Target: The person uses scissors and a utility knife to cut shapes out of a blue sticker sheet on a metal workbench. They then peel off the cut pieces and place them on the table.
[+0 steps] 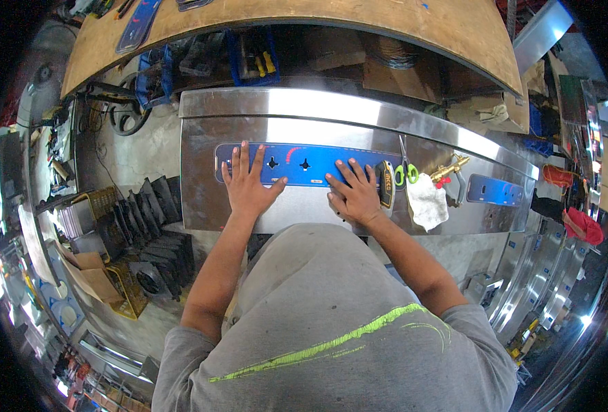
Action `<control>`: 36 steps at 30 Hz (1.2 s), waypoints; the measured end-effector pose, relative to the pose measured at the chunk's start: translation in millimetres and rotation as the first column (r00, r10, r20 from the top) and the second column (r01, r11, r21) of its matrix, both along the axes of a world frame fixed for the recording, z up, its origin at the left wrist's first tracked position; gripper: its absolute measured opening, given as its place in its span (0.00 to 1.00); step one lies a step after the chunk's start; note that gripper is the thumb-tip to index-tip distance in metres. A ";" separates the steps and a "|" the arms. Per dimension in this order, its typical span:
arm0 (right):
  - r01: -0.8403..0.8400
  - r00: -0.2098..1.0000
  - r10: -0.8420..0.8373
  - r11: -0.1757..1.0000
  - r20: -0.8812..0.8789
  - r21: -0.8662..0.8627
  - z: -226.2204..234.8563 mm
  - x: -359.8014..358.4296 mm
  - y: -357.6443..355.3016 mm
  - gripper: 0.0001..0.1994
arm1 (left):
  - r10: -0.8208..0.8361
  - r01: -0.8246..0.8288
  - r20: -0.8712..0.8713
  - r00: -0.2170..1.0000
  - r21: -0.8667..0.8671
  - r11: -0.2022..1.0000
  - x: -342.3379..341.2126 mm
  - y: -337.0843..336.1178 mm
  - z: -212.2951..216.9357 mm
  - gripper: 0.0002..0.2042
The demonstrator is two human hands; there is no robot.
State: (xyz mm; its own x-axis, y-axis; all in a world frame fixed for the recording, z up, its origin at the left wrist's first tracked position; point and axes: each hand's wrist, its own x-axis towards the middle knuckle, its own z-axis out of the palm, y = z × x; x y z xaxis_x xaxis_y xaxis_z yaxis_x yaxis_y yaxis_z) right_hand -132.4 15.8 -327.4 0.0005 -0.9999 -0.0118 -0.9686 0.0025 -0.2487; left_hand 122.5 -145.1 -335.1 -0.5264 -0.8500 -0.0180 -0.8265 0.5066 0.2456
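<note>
Head view: both hands lie flat on a blue sticker (304, 165) that runs lengthwise across a steel panel (201, 199). The left hand (247, 184) is spread open, palm down, fingers fanned over the sticker's left end, holding nothing. The right hand (354, 194) is also open and pressed down, fingers slightly curled on the sticker's right part, gripping nothing. The two hands sit well apart, with two dark keyhole cut-outs (272, 163) in the sticker between them.

Just right of the right hand lies a black and yellow tape measure (386, 183), touching the sticker's right end. Beyond it are green-handled scissors (405, 170), then a white rag (427, 201), and a brass fitting (449, 168) near the rag's upper edge. Farther right on the same panel is a second blue sticker (494, 190).

Beyond the hands, past the panel's bright folded edge, a wooden worktop (386, 20) curves across the top. Left of the left hand, down on the floor, stand dark metal parts (154, 226) in a row and a cardboard box (91, 275).
</note>
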 end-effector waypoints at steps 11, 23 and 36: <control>-0.007 1.000 0.007 1.000 0.006 -0.026 -2.6 -1.4 -0.7 0.23 | 0.019 -0.019 -0.023 1.000 0.003 1.000 1.4 -2.9 -0.5 0.43; -0.002 1.000 0.002 1.000 -0.031 0.005 -1.7 -0.8 -1.0 0.24 | 0.033 -0.034 -0.029 0.999 -0.019 0.999 0.5 -1.2 -2.3 0.40; -0.026 0.999 0.026 1.000 -0.030 -0.009 -3.2 -1.7 1.0 0.24 | 0.022 -0.022 -0.035 0.999 -0.011 1.000 1.1 -0.5 -1.6 0.38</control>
